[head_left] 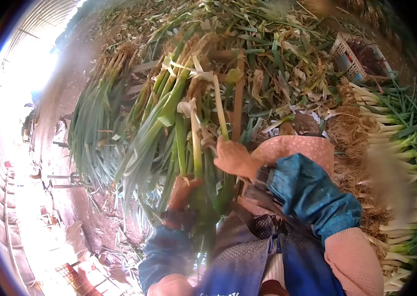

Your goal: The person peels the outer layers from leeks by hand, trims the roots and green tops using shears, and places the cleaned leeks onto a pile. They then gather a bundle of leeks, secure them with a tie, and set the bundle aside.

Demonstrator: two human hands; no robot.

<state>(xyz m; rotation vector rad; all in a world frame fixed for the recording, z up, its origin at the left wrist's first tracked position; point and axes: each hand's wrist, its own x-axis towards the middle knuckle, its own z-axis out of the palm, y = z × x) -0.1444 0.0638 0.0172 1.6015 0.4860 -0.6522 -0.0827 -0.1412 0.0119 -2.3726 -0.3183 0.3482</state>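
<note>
My left hand (184, 190) is closed around the lower part of a leek (197, 148), whose pale root end points up and away from me. The long green leaves hang down past my wrist. To the right, my right hand (237, 158) has its fingers curled at the lower end of another pale leek stalk (219, 108), with loosened skin at its top. Just left of my hands, a heap of untrimmed leeks (151, 121) lies with roots away from me and leaves draped toward me. Part of my left fingers is hidden behind the stalks.
Peeled leaves and trimmings (287, 54) cover the ground ahead. A wooden frame (238, 98) stands in front of me. At right lies a long row of whiter leeks (401, 148), roots inward. A plastic crate (361, 56) with dark reddish contents sits at upper right.
</note>
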